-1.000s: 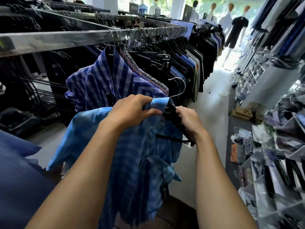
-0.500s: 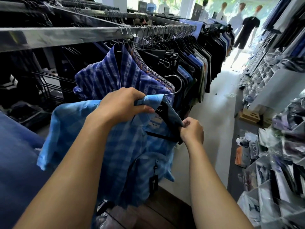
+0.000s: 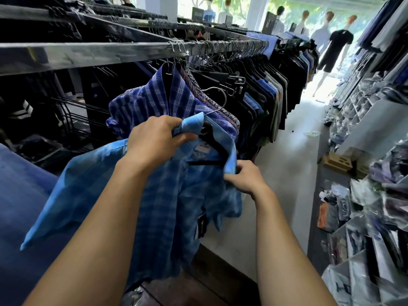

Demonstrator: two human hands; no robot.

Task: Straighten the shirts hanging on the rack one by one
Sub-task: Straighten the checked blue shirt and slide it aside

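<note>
A light blue plaid shirt [image 3: 159,195] on a black hanger [image 3: 212,140] is held off the rail, in front of me. My left hand [image 3: 154,142] grips its collar at the left side. My right hand [image 3: 247,177] pinches the right collar edge and front of the same shirt, lower down. The hanger's metal hook [image 3: 220,98] points up, free of the steel rail [image 3: 88,54]. Behind it a darker blue plaid shirt [image 3: 154,98] hangs on the rail, with a long row of dark shirts [image 3: 265,85] beyond.
An aisle of pale floor [image 3: 291,138] runs along the right of the rack. Shelves and bins of packaged goods [image 3: 375,195] line the right side. Cardboard boxes [image 3: 337,162] sit on the floor. Mannequins [image 3: 333,49] stand at the far end. A blue cloth heap [image 3: 19,195] lies at left.
My right hand slid down from the hanger's arm to the shirt's right collar edge. The shirt now covers more of the hanger, and the left hand kept its hold on the collar.
</note>
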